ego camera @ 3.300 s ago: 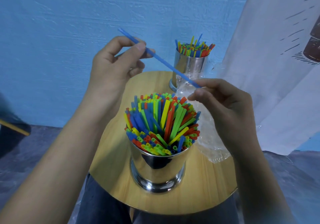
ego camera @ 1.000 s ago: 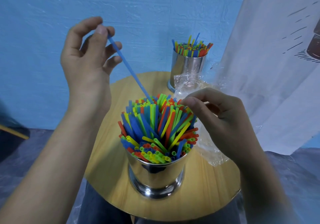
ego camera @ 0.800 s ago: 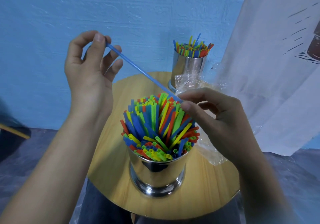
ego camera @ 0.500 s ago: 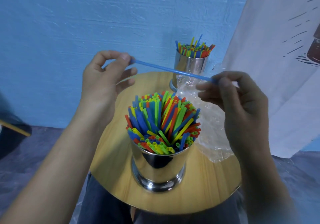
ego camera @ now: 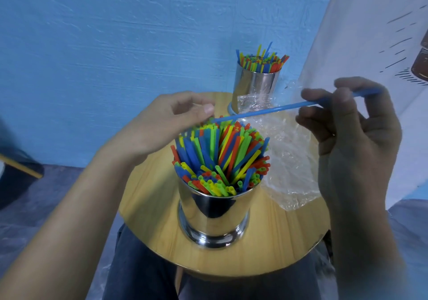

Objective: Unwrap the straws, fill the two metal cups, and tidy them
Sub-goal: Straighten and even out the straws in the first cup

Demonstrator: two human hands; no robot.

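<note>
A blue straw [ego camera: 273,109] lies nearly level above the near metal cup [ego camera: 214,216], which is packed with several upright coloured straws. My right hand [ego camera: 354,132] pinches the straw near its right end. My left hand [ego camera: 166,123] hovers at the straw's left tip, thumb and fingers curled close to it over the cup's straws; whether they grip it I cannot tell. A second metal cup [ego camera: 257,86] full of straws stands at the table's far edge.
Crumpled clear plastic wrap [ego camera: 289,160] lies on the round wooden table [ego camera: 152,202] to the right of the near cup, reaching the far cup. A blue wall is behind, a white cloth hangs at right. My lap is under the table's near edge.
Over the last second the straw swung from tilted up-left to nearly level, tilted up-right. My right hand rose and moved right along it; my left hand dropped to the cup's straw tops.
</note>
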